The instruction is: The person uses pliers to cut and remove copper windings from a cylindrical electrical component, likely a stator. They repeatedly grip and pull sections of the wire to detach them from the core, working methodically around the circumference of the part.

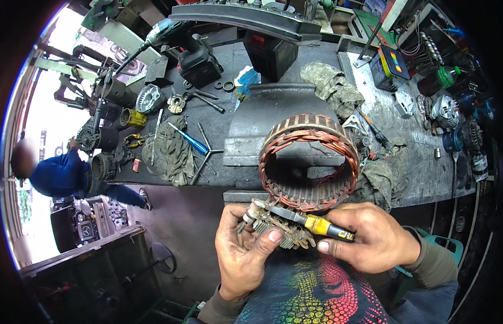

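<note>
My left hand (242, 254) is closed around a finned metal alternator rectifier (278, 233), holding it in front of my chest. Yellow-and-black-handled pliers (316, 224) are gripped in my right hand (373, 235). Their metal jaws lie against the rectifier's upper edge, near a round terminal by my left fingers; whether they pinch anything is too small to tell. Just beyond both hands, a stator ring (311, 162) wound with copper wire rests at the bench's front edge, its open side toward me. Its lower rim is right behind the rectifier, and I cannot tell whether they touch.
On the left of the bench (240, 129) lie a cordless impact wrench (195, 56), a three-armed wrench (207, 153), a blue pen-like tool (189, 139) and rags (173, 154). More rags (332, 86), a battery (389, 67) and alternators (445, 110) sit right. A person in blue (62, 173) is at far left.
</note>
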Demonstrator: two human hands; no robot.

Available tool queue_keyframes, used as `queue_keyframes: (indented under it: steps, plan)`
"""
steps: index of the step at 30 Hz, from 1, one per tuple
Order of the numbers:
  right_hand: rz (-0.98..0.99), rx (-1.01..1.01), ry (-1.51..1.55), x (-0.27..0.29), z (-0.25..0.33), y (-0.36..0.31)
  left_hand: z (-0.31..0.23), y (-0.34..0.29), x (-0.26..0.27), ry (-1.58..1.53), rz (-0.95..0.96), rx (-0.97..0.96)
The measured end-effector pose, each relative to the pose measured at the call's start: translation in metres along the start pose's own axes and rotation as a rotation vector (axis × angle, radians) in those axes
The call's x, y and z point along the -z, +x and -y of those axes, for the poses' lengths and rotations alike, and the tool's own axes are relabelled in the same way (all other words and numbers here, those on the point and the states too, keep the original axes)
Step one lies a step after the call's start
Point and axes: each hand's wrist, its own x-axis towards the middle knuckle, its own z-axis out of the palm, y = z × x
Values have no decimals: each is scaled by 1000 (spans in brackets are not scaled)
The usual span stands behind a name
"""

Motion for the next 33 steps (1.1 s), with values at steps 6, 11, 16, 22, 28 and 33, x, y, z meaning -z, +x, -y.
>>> queue_keyframes:
  steps: [6,11,16,22,28,33]
  plan:
    - [6,-44,-120,-3,13,-3,11,-3,4,-36,0,-29]
    - [-219,122,-548,-20,21,-12,14,-4,4,45,26,-62]
    - [-158,104,-715,-17,23,-9,13,-1,6,37,43,-54]
    - [-54,59,-648,-9,22,-5,4,3,6,45,88,33]
    - [-31,59,-232,-4,14,0,10,-3,0,55,53,-9]
    - [34,-12,-40,1,12,3,15,-4,4,19,53,-14]
